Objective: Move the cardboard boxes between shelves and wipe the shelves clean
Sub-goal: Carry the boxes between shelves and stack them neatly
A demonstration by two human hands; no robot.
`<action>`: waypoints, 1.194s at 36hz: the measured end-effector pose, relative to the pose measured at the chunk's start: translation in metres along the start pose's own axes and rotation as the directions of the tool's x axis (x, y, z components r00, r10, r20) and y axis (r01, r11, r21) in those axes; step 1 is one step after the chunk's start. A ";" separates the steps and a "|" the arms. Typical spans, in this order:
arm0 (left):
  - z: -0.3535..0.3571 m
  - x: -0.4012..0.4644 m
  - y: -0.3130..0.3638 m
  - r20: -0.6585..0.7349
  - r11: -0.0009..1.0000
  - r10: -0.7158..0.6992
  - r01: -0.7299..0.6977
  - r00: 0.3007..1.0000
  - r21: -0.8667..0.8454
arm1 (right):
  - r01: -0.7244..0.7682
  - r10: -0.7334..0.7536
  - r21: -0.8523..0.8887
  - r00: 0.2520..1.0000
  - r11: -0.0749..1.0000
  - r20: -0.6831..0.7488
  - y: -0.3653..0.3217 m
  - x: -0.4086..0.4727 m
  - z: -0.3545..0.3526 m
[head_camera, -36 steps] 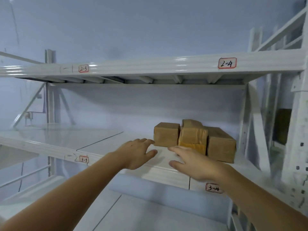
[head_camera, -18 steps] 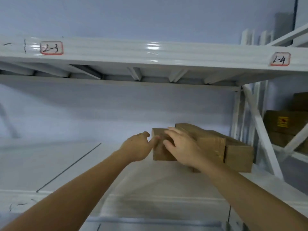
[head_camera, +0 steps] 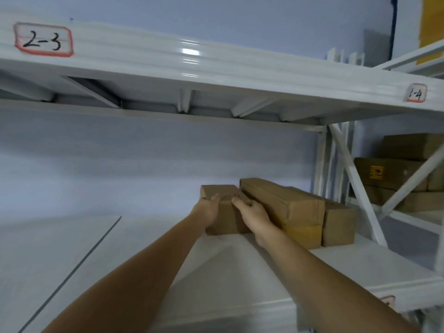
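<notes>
Three brown cardboard boxes stand side by side on the white shelf (head_camera: 144,248), toward its right end. My left hand (head_camera: 207,210) grips the left side of the leftmost box (head_camera: 227,219), thumb on its top. My right hand (head_camera: 251,213) grips the same box from the right, fingers curled over its top edge. The middle box (head_camera: 283,203), taller and taped, touches it. The right box (head_camera: 338,223) sits lower beside the upright post.
The upper shelf (head_camera: 216,70), labelled 2-3 and 2-4, hangs close overhead. White uprights and diagonal braces (head_camera: 353,183) bound the right side. More cardboard boxes (head_camera: 394,174) are stacked on the neighbouring rack beyond. A seam (head_camera: 72,272) runs across the shelf on the left.
I have come closer to the shelf. Both hands reached forward from the shelf's front edge and took hold of the leftmost box on either side.
</notes>
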State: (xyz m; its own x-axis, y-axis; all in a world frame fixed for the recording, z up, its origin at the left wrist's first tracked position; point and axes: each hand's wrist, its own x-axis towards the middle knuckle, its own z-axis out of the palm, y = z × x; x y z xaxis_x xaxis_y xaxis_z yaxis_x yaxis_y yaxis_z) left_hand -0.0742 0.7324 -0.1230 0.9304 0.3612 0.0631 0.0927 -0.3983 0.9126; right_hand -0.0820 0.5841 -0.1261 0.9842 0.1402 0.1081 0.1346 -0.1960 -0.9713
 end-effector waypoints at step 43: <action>0.354 -0.424 0.179 0.235 0.562 0.676 -0.283 0.698 -0.777 | 0.403 -0.316 0.067 0.801 0.913 -0.509 0.064 -0.358 -0.457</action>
State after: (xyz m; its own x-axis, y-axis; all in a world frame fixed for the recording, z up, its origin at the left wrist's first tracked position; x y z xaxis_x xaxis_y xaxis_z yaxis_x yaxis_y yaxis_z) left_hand -0.3260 0.2095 -0.1300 0.7956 -0.2155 0.5662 -0.4868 0.3289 0.8093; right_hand -0.3734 0.0776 -0.1301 0.8043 -0.3193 0.5011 0.5115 -0.0571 -0.8574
